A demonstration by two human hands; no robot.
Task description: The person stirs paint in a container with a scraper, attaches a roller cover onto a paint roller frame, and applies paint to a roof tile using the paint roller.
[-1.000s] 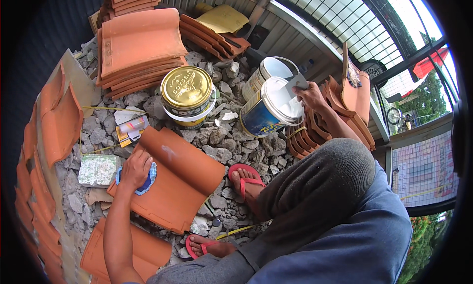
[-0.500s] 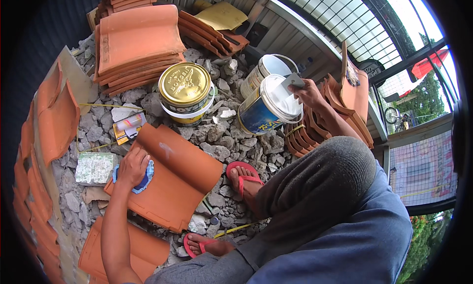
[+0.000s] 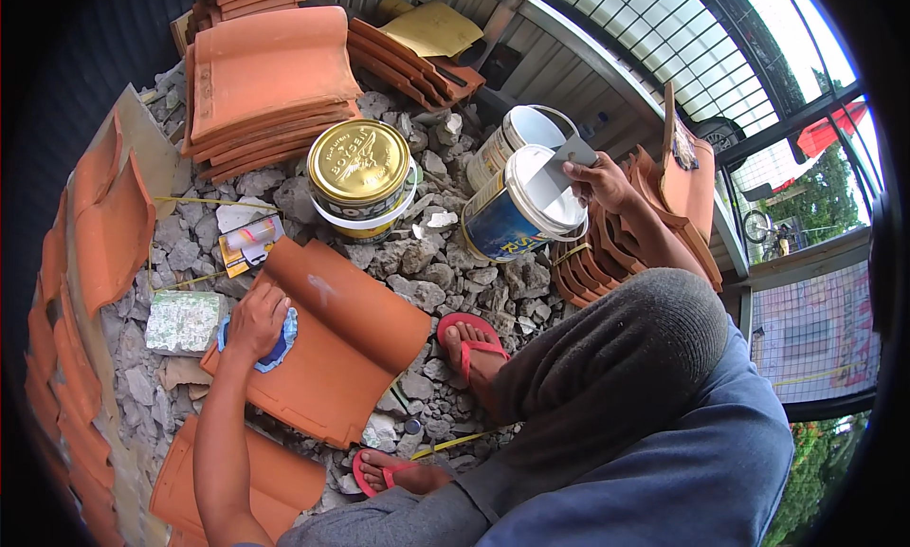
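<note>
Right grip (image 3: 601, 181) pinching blade (image 3: 573, 153) over bucket rim (image 3: 510, 179), left grip (image 3: 257, 321) unclear, near tile (image 3: 322, 381) edge

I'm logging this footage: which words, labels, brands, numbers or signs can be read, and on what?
I don't copy printed wording, but print shows here:
Gold-lidded can: embossed lid lettering legible; side print partly hidden.
Blue bucket: large pale letters, partly legible.
White bucket behind it: too small to read.
Yellow-and-black package: too small.
Printed sheet behind mesh: too blurred.
</note>
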